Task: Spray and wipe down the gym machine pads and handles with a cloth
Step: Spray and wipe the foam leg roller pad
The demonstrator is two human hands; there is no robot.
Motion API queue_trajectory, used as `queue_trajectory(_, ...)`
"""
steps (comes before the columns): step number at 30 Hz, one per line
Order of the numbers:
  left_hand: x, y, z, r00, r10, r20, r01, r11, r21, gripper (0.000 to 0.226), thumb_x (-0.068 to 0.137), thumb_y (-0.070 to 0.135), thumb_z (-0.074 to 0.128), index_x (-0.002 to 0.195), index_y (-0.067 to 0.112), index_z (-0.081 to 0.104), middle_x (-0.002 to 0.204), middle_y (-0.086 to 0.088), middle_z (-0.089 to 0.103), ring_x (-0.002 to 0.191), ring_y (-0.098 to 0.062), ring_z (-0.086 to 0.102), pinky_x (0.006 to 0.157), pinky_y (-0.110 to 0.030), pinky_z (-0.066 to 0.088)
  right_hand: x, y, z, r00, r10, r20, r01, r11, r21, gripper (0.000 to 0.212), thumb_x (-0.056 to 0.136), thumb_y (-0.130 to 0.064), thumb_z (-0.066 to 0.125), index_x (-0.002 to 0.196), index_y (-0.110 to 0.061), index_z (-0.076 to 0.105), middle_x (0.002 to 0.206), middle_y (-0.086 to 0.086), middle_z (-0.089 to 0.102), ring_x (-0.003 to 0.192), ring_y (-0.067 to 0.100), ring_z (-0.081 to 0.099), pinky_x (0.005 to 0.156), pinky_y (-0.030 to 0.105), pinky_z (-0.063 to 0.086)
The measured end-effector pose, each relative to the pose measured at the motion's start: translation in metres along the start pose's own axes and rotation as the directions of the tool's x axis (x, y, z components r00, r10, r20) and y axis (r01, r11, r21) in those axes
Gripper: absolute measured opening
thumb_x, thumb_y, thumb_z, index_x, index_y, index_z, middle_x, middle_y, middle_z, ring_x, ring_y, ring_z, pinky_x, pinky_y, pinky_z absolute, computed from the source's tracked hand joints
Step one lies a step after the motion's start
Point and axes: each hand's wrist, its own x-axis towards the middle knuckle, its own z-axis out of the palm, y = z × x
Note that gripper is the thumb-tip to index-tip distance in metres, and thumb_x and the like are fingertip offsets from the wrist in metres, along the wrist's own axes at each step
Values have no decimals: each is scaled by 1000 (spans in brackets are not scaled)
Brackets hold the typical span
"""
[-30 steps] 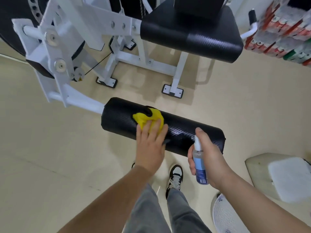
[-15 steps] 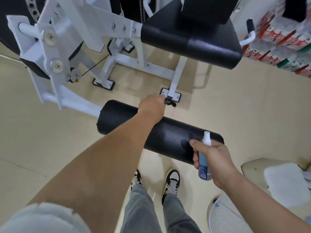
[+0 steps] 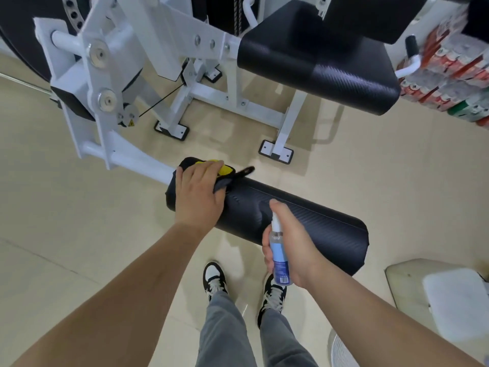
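A black roller pad (image 3: pixel 304 221) hangs on a white lever arm (image 3: pixel 137 160) of the gym machine, in front of my legs. My left hand (image 3: pixel 198 194) lies on the pad's left end, fingers curled over a yellow and grey cloth (image 3: pixel 226 169) and holding it against the pad. My right hand (image 3: pixel 296 247) grips a small blue spray bottle (image 3: pixel 277 252) upright near the pad's middle, its forefinger on the white nozzle top. The black seat pad (image 3: pixel 317 56) sits farther back. A black-gripped handle (image 3: pixel 411 46) shows at the seat's right.
The white machine frame (image 3: pixel 238 102) and its feet stand on the beige floor behind the roller. Packs of cans (image 3: pixel 455 75) are stacked at the right. A white-topped block (image 3: pixel 455 305) and a white fan grille (image 3: pixel 344 350) sit at the lower right, beside my shoes (image 3: pixel 214 279).
My left hand wiped over the far side of the roller and has come back to its left end with the cloth. My right hand stayed near the pad's middle with the bottle.
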Motion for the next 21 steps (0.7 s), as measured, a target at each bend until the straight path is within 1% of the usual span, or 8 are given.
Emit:
queue_trajectory(5,8,-7,2,1000,-30,6,30,986,-163,41,92,33,49,131,25,62,131,6,65,129,-20,53,122,-59,18,14,7,6,992,102,-76,-95,992,88,65,86,-70,59,58,-12,52,60,8,44,44,19,39,49,28,37)
queue_trajectory(9,14,-8,0,998,-33,52,44,975,-219,42,93,28,54,134,26,60,133,7,62,133,-19,49,126,-54,6,18,9,6,990,66,-121,-56,994,90,62,90,-64,57,58,-10,53,61,12,44,44,20,39,49,28,37)
queue_trajectory(11,12,-7,-1,998,-25,61,37,976,-213,43,94,23,57,136,25,58,136,6,60,138,-22,45,126,-56,4,19,9,7,990,58,-125,-44,993,111,67,88,-70,60,58,-11,53,61,12,43,45,21,38,49,28,37)
queue_trajectory(14,-2,-3,-1,1000,8,13,-6,990,-142,51,92,21,58,143,22,54,149,-3,51,148,-30,36,125,-61,10,16,8,4,993,76,-94,-65,991,121,84,75,-93,60,58,-11,52,59,10,44,46,21,40,49,29,38)
queue_trajectory(17,-7,-6,5,997,-74,5,75,993,-93,62,91,28,54,152,21,43,165,-13,32,155,-30,22,128,-52,3,7,11,-9,992,55,-115,-39,989,139,89,72,-98,57,60,-10,52,58,13,44,46,24,39,50,31,39)
queue_trajectory(19,6,6,10,976,-214,-35,213,977,-28,57,95,35,53,149,18,47,159,-11,42,154,-29,26,128,-50,4,3,13,-25,979,4,-205,26,990,142,85,75,-93,58,62,-9,53,61,15,43,47,25,38,50,32,37)
queue_trajectory(20,10,21,11,962,-268,-49,269,963,6,48,96,37,53,141,18,54,147,-9,55,147,-29,37,127,-52,10,1,13,-33,966,-24,-256,58,990,129,83,76,-89,58,64,-8,53,63,16,44,47,26,37,50,32,37)
queue_trajectory(21,12,44,14,965,-258,-51,259,966,21,37,96,36,54,128,19,62,130,-5,64,136,-29,49,124,-54,18,1,12,-41,951,-51,-305,88,990,107,81,77,-87,57,66,-6,54,64,17,45,46,26,38,50,31,37)
